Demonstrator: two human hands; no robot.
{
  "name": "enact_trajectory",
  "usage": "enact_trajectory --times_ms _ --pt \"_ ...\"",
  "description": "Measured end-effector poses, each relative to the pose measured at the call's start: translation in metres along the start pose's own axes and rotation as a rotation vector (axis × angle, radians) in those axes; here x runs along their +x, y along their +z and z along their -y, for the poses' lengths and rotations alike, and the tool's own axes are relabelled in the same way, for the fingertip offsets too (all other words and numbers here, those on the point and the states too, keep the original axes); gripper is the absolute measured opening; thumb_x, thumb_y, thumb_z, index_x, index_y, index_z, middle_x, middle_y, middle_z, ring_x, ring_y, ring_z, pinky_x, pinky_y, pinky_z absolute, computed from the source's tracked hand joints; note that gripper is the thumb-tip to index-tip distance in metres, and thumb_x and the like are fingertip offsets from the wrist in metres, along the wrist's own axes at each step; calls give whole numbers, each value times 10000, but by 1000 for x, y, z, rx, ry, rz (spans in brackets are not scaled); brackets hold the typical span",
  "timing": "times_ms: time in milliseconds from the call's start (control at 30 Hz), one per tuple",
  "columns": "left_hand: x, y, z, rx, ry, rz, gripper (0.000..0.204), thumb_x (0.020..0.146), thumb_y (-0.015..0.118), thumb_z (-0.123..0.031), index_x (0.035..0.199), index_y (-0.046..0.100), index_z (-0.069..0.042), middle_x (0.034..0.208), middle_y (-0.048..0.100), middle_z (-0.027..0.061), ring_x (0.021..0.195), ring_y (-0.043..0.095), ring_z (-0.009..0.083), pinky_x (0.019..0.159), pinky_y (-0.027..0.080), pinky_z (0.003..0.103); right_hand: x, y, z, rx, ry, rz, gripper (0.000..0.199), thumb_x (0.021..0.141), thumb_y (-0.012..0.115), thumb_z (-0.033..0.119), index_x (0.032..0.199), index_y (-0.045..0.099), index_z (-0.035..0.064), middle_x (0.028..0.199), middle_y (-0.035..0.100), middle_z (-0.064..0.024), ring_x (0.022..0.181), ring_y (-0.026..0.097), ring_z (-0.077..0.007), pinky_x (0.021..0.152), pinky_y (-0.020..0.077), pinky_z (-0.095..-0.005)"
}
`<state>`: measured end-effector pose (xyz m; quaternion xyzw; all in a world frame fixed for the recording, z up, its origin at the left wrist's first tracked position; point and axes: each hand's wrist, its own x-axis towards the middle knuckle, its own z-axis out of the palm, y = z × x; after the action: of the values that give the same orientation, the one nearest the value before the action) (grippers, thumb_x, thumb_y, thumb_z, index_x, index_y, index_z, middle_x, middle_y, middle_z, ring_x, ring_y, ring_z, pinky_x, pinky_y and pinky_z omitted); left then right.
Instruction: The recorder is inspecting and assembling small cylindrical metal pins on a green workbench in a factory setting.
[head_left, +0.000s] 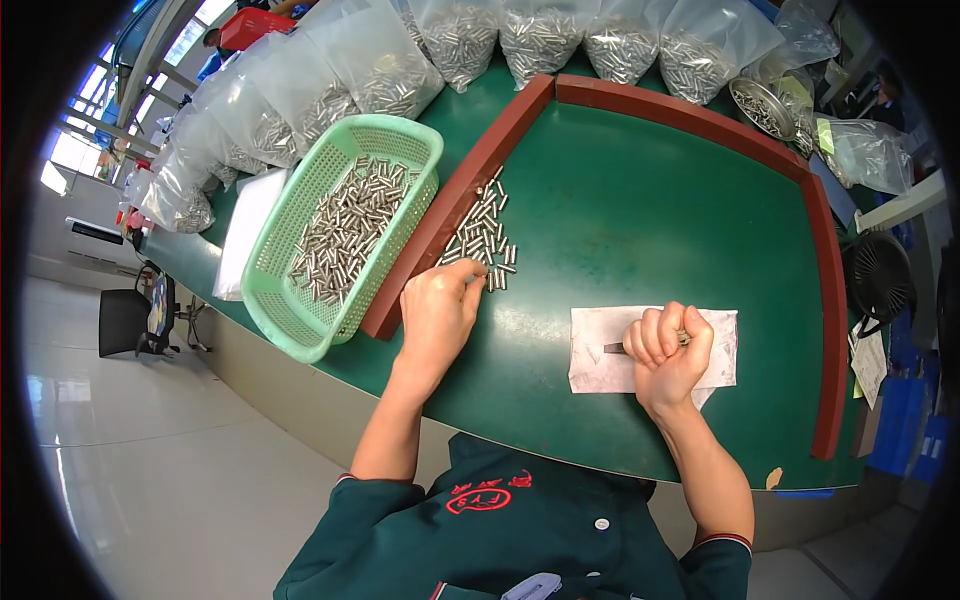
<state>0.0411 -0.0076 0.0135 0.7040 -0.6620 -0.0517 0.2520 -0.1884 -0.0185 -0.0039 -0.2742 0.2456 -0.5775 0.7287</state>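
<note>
Small silvery metal cylinders [487,228] lie loosely clustered on the green worktop [650,220]; a dark-tipped tool [613,348], mostly hidden, points left over pale cloth [592,376].

My bare left forearm [390,432] angles up and inward to my left hand [440,303], its back toward me, fingers bent and the thumb and index finger drawn close together at the tips. My right forearm [712,475] slants inward too, ending in my right hand [668,355], which is curled into a tight fist, turned so that the thumb lies along its right side.
</note>
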Motion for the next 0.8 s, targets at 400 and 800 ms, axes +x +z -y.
enact_trajectory --times_ms 400,800 --pt "30 -7 9 243 607 217 141 629 545 -41 750 611 -69 574 522 53 592 548 211 516 442 340 -1 0 1 2 9 -12 411 874 280 293 507 261 108 418 245 5 388 170 -91 411 180 -256" --pt "30 -1 -4 171 726 326 104 703 610 -118 764 578 -40 565 502 76 553 517 245 498 414 355 -1 -5 -1 40 -39 1 396 877 302 244 511 269 97 423 253 -1 388 178 -81 394 171 -250"
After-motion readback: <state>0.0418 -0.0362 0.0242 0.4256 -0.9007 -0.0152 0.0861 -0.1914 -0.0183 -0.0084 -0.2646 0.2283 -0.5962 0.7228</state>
